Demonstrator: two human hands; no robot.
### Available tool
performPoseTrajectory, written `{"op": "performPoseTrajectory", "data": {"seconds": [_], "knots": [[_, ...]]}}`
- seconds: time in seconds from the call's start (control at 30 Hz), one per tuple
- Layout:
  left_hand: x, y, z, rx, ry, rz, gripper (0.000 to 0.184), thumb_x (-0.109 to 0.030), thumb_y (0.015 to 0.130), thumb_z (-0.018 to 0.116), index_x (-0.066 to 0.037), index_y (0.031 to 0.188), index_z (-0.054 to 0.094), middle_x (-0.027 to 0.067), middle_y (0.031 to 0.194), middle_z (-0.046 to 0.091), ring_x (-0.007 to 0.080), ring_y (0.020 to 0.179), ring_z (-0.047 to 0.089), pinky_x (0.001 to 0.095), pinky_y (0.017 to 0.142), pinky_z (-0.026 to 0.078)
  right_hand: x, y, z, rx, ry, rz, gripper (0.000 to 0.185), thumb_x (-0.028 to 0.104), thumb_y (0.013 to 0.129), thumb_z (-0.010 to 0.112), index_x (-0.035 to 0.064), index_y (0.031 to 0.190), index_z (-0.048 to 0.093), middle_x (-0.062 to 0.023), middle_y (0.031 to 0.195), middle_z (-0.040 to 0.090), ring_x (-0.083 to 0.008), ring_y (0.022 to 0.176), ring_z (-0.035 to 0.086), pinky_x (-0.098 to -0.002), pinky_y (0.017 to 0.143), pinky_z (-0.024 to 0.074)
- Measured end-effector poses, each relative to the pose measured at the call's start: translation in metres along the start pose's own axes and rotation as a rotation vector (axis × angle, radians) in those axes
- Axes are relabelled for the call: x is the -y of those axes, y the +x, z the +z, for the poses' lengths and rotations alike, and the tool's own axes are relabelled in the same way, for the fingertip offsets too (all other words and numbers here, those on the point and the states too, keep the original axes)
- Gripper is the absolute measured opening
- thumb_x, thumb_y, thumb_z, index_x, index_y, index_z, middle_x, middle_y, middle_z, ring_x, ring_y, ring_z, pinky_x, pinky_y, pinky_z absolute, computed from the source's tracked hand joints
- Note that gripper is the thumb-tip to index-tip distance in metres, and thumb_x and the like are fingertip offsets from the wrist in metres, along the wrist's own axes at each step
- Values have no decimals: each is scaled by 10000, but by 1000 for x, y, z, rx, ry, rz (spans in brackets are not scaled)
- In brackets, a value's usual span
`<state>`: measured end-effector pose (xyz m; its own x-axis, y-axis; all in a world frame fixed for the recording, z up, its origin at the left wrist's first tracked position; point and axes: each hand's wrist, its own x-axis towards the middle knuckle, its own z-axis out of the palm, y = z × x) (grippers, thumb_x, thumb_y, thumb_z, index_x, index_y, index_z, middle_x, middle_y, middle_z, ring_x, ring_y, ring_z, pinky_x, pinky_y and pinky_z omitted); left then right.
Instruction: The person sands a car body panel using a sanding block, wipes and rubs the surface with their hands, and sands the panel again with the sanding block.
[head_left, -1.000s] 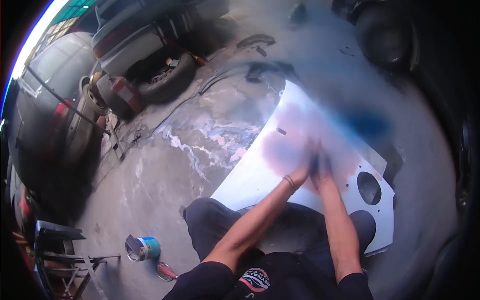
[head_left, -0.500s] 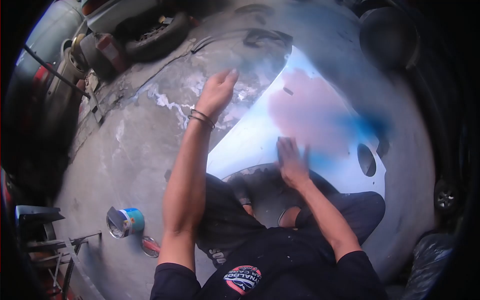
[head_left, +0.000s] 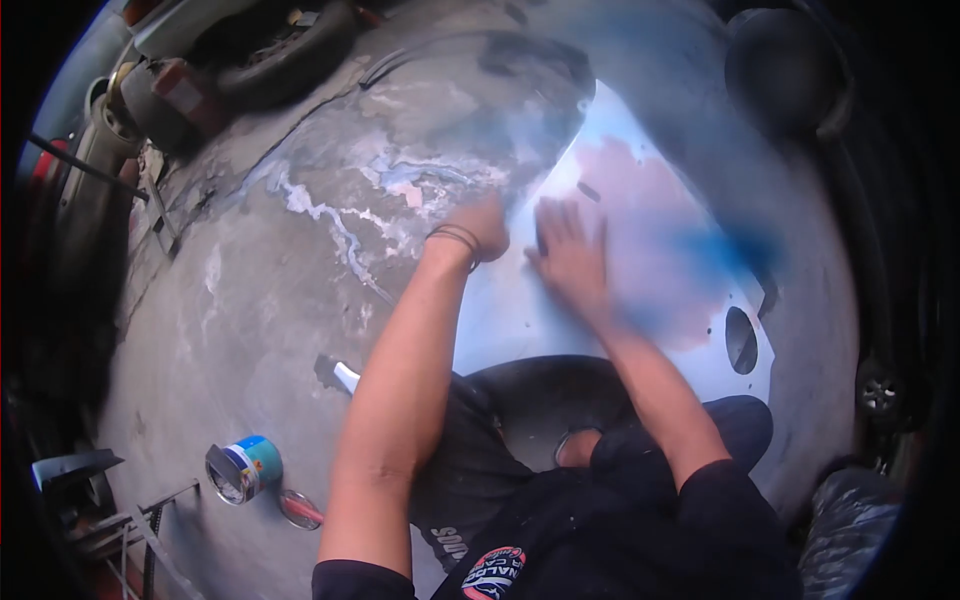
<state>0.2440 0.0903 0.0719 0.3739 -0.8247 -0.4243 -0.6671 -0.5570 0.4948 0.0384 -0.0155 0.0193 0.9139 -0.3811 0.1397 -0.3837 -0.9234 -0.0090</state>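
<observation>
While the right hand [head_left: 572, 255] lies palm-down, fingers apart, on the curved white panel with a pinkish patch and an oval hole [head_left: 645, 255] before the person's knees, the left hand [head_left: 482, 226] curls at its left edge; I cannot tell whether those fingers grip anything. A round blue-and-white metal can [head_left: 246, 468] sits on the grey concrete floor [head_left: 260, 340].

I log the left hand [head_left: 485, 228] displaced from over the floor [head_left: 250, 300] to the left edge of the panel [head_left: 512, 318]; contact cannot be confirmed. I log the right hand [head_left: 572, 250] shifted up the panel to just beside the dark slot [head_left: 588, 191]. The hands, together one second ago, are now apart.
</observation>
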Motion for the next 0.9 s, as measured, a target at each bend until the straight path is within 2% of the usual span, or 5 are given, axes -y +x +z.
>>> {"op": "performPoseTrajectory", "data": {"seconds": [0.13,0.23,0.5,0.7,0.9], "knots": [[-17,6,8,115,-98,-38,976,-104,889,732,-66,1698,188,295,1661,397,433,1448,530,530,1194,441,-56,104,-19,115,-48,324,702,469,1111,462,62,1670,341,-142,1749,314,-382,1617,265,-756,1243,134],[-28,25,21,88,5,-67,1372,-378,803,922,-85,1723,-52,221,1756,257,391,1497,490,708,1193,359,-48,75,-9,49,-63,243,647,450,1129,414,73,1653,368,-149,1738,337,-383,1611,282,-732,1251,144],[-75,63,42,115,22,-77,1528,-495,699,977,4,1703,-62,208,1787,149,435,1532,424,655,1190,394,-103,113,-4,141,-23,380,620,403,1136,392,118,1683,332,-113,1764,295,-317,1627,272,-730,1262,110],[-98,64,41,89,88,-155,1606,-512,643,1007,43,1685,-81,289,1758,127,501,1498,428,629,1159,452,-126,-8,-15,-15,-4,651,607,405,1127,416,88,1644,386,-118,1749,321,-347,1609,300,-733,1249,160],[-96,70,50,59,126,-123,1699,-572,573,1026,93,1662,-95,340,1742,118,502,1485,445,585,1160,473,-95,99,7,48,-28,604,586,383,1137,378,106,1654,379,-69,1759,311,-290,1632,252,-730,1256,166]]}}
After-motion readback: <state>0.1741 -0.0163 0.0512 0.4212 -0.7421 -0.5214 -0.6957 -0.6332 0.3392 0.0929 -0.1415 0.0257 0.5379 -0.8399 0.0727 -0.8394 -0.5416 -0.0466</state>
